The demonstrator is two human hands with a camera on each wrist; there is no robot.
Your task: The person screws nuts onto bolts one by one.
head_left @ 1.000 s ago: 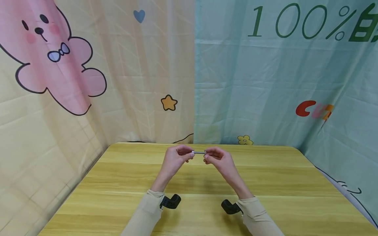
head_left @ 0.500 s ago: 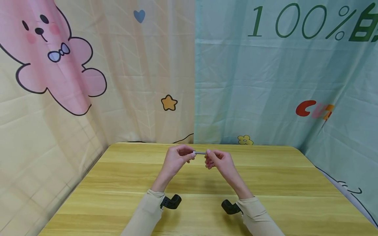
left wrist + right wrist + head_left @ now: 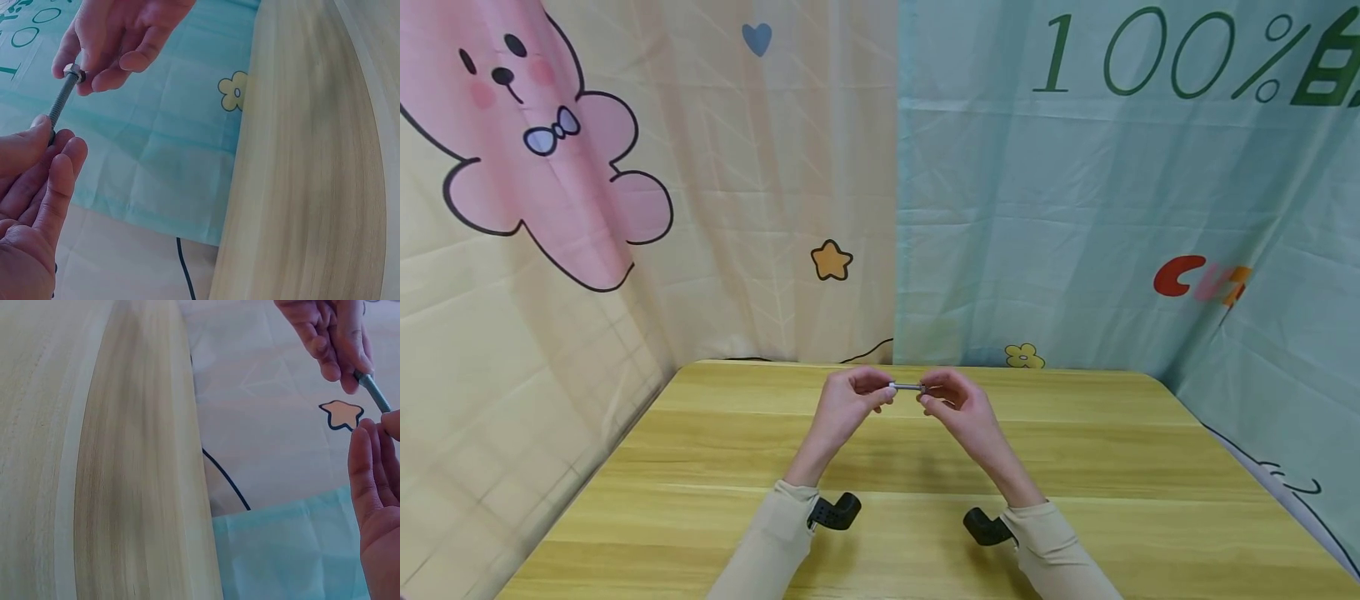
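A threaded metal bolt (image 3: pixel 907 387) is held level between the two hands, above the far part of the table. My left hand (image 3: pixel 848 407) pinches one end of it between thumb and fingers, mostly covering that end. On the opposite end sits a hex nut (image 3: pixel 75 71), pinched by my right hand (image 3: pixel 964 413) with thumb and forefinger. The left wrist view shows bare thread between the hands. Seen from the right wrist, the bolt's shank (image 3: pixel 377 395) runs between both sets of fingertips, and the right thumb hides the nut.
Both forearms reach over a wooden table (image 3: pixel 910 533). A beige curtain (image 3: pixel 737 183) and a light blue curtain (image 3: pixel 1075 208) hang behind it. Each wrist wears a black camera, the left wrist camera (image 3: pixel 837 512) and the right wrist camera (image 3: pixel 985 527).
My right thumb and fingers shifted at the nut, the thumb rolling up over it half a second ago and back down now. My left hand stays nearly still with the bolt.
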